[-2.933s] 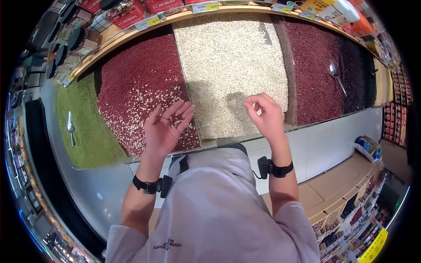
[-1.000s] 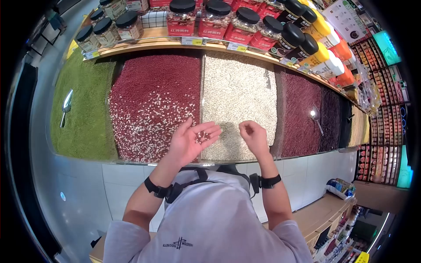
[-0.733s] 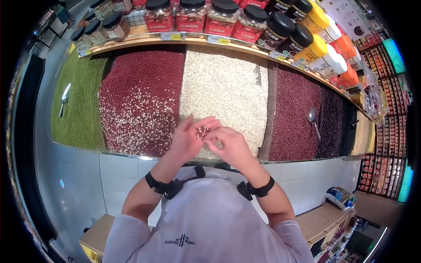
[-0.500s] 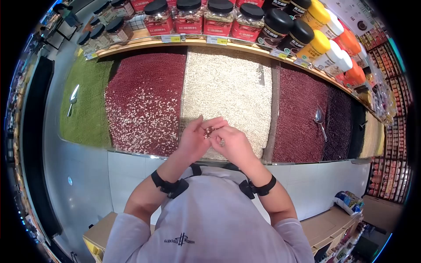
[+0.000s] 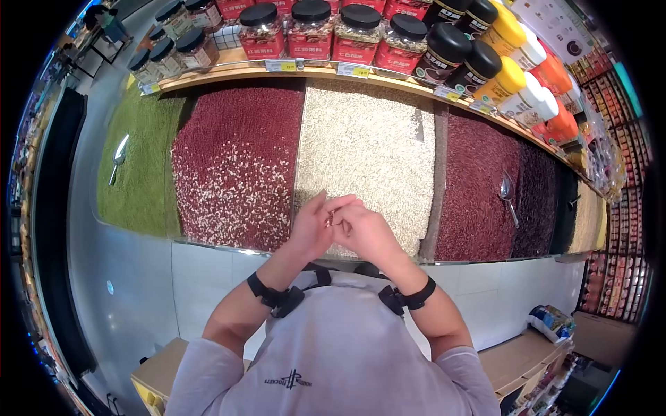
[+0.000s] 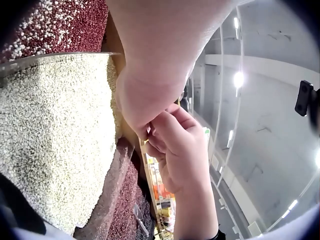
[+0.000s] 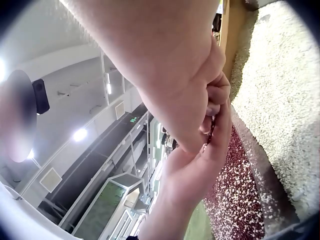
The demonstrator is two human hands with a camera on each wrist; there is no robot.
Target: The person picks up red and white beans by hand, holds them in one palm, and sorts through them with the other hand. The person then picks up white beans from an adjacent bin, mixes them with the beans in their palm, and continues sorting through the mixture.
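In the head view my left hand (image 5: 311,230) is held palm up above the front of the white grain (image 5: 368,145), cupping a small pile of dark red beans (image 5: 329,220). Curled in over that palm, my right hand (image 5: 372,234) has its thumb and fingertips pinching at the pile. The right wrist view shows several of the beans (image 7: 210,134) in a line between the left palm and the right fingertips. Seen from the left wrist, the left hand's back hides the pile. Left of the white grain lie red beans (image 5: 239,114), strewn with white kernels toward the front.
Green beans (image 5: 139,187) with a metal scoop (image 5: 118,160) fill the far left bin. Darker red beans (image 5: 472,187) lie right, with another scoop (image 5: 508,195). A wooden shelf edge (image 5: 236,71) with jars (image 5: 311,31) runs along the back. A clear divider (image 5: 300,152) parts red from white.
My left hand has moved right from over the red beans and is now palm up with beans in it. My right hand has come left to it, its fingers now in the left palm.
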